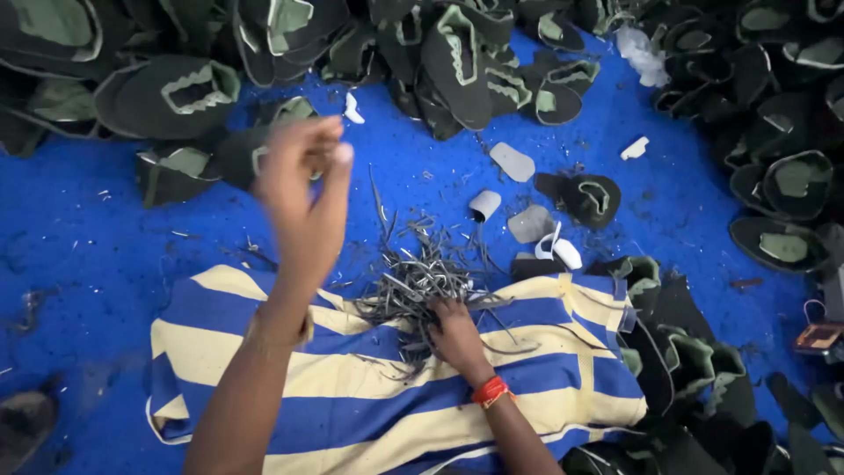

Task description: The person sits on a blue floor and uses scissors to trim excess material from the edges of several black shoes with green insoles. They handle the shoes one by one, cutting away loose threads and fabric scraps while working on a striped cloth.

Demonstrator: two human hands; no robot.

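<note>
Under my right hand point(455, 332) lies a heap of thin grey strips point(413, 283); the fingers are dug into the near edge of the heap and curled around some strips, grasping them. A red band point(490, 390) sits on that wrist. Below both forearms, a blue and yellow striped cloth point(352, 413) carries the near part of the heap. My left hand point(303, 198) is raised, up and to the left of the heap, and blurred. Its fingertips are pinched together; I cannot tell whether they hold anything. Beyond the left hand, dark green shoe uppers point(457, 62) are piled on the blue floor sheet point(79, 229). Right of the heap, small grey cut pieces point(512, 161) lie scattered.
</note>
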